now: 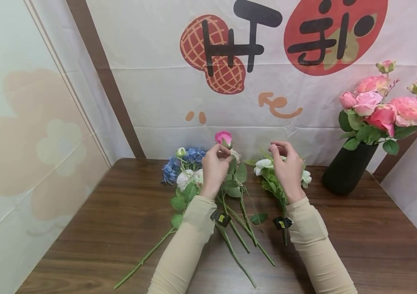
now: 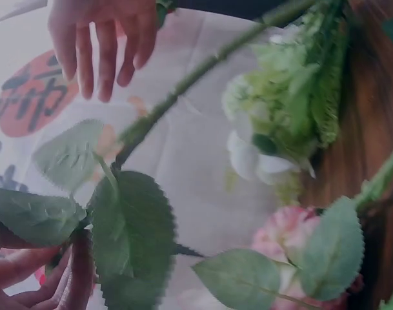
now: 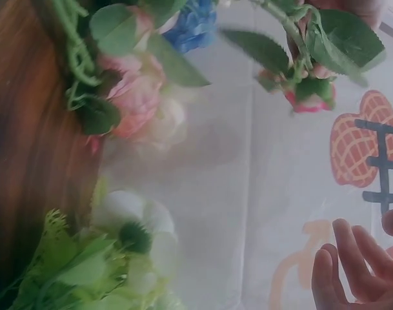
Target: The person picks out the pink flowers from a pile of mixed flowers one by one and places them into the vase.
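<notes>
In the head view a pink rose (image 1: 224, 138) stands up from my left hand (image 1: 215, 169), whose thumb and fingers pinch it just below the bloom. Serrated green leaves (image 2: 135, 239) and a long stem (image 2: 212, 61) belonging to it show large in the left wrist view. My right hand (image 1: 288, 171) is raised on the other side, fingers loosely bent and holding nothing. Below that hand lies a bunch of white flowers with light green foliage (image 1: 274, 185). Pale pink blooms (image 3: 135, 97) lie below the rose in the right wrist view, partly covered by leaves.
Blue hydrangeas (image 1: 171, 169) and white blooms (image 1: 186, 179) lie left of my left hand, with several stems stretching toward the front of the wooden table (image 1: 94, 228). At the back right a black vase (image 1: 350, 169) holds pink flowers (image 1: 381, 114). A printed cloth (image 1: 149, 81) hangs behind.
</notes>
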{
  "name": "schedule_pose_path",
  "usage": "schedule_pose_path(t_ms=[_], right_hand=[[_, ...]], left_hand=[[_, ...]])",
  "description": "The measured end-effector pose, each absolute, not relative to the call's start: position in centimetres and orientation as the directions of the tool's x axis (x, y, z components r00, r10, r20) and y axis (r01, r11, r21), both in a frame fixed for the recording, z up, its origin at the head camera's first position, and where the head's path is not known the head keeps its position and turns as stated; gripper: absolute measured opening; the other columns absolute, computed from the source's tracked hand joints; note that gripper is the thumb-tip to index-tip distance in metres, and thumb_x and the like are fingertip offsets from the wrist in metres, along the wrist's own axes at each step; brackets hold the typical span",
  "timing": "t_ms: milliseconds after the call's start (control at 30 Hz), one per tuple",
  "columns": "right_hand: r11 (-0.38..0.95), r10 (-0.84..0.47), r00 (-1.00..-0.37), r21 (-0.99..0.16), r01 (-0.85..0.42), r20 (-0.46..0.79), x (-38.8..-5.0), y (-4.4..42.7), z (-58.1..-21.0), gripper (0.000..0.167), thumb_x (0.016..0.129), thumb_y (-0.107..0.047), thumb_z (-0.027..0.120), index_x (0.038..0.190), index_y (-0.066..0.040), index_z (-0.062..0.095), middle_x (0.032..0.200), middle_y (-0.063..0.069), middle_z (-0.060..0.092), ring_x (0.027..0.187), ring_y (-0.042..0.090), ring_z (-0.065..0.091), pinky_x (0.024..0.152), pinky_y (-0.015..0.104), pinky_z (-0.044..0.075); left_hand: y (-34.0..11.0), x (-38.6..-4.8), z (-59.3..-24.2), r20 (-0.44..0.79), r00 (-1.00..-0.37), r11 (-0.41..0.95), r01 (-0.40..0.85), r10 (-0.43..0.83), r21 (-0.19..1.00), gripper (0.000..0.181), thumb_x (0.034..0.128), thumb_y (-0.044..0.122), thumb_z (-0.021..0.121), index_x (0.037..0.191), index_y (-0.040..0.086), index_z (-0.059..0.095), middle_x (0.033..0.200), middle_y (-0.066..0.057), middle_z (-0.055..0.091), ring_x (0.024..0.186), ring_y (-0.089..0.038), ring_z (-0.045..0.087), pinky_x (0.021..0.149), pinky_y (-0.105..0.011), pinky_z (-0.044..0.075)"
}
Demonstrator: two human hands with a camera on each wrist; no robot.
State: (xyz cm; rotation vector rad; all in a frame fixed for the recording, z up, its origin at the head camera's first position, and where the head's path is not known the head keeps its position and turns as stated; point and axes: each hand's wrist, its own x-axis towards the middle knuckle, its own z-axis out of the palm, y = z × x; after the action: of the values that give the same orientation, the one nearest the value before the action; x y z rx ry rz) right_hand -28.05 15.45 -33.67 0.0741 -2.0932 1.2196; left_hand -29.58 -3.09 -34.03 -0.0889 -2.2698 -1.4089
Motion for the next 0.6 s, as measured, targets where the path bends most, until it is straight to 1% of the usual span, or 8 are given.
schedule_pose_path(t_ms=[167, 300, 400, 600], right_hand=[[0.533, 0.265, -0.747, -0.738, -0.413, 0.61, -27.5, 14.9, -33.0, 0.026, 0.096, -0.028, 0.055, 0.11, -0.01, 0.067, 0.095, 0.007, 0.073, 0.09, 0.02, 0.066, 0.065, 0.012, 0.044], [0.524, 0.239, -0.751, -0.733, -0.433, 0.615, -27.1, 14.5, -32.6, 0.026, 0.095, -0.029, 0.056, 0.108, -0.01, 0.068, 0.095, 0.007, 0.073, 0.088, 0.018, 0.065, 0.063, 0.011, 0.045], [0.529, 0.215, -0.758, -0.726, -0.439, 0.616, -26.7, 14.3, -32.3, 0.025, 0.094, -0.03, 0.058, 0.106, -0.011, 0.069, 0.094, 0.007, 0.073, 0.087, 0.017, 0.065, 0.062, 0.012, 0.045], [0.545, 0.166, -0.763, -0.702, -0.458, 0.625, -25.9, 13.7, -31.7, 0.023, 0.091, -0.03, 0.063, 0.103, -0.012, 0.071, 0.093, 0.005, 0.073, 0.087, 0.017, 0.065, 0.065, 0.011, 0.046]], left_hand=[[-3.1, -28.8, -33.0, 0.422, -0.883, 0.411, 0.312, -0.208, 0.857, 0.015, 0.0795, 0.009, 0.074, 0.088, 0.009, 0.062, 0.086, -0.006, 0.072, 0.078, -0.019, 0.07, 0.066, -0.031, 0.055], [-3.2, -28.2, -32.4, 0.431, -0.878, 0.364, 0.34, -0.209, 0.867, 0.02, 0.0788, 0.011, 0.076, 0.092, 0.007, 0.062, 0.087, -0.007, 0.073, 0.079, -0.019, 0.07, 0.066, -0.029, 0.056], [-3.3, -27.8, -32.0, 0.434, -0.876, 0.322, 0.358, -0.208, 0.876, 0.02, 0.0788, 0.011, 0.076, 0.094, 0.007, 0.063, 0.088, -0.007, 0.073, 0.08, -0.019, 0.07, 0.066, -0.028, 0.056], [-3.4, -26.8, -30.9, 0.456, -0.861, 0.231, 0.408, -0.224, 0.883, 0.022, 0.0783, 0.007, 0.075, 0.097, 0.006, 0.065, 0.089, -0.008, 0.072, 0.08, -0.018, 0.069, 0.067, -0.027, 0.056]])
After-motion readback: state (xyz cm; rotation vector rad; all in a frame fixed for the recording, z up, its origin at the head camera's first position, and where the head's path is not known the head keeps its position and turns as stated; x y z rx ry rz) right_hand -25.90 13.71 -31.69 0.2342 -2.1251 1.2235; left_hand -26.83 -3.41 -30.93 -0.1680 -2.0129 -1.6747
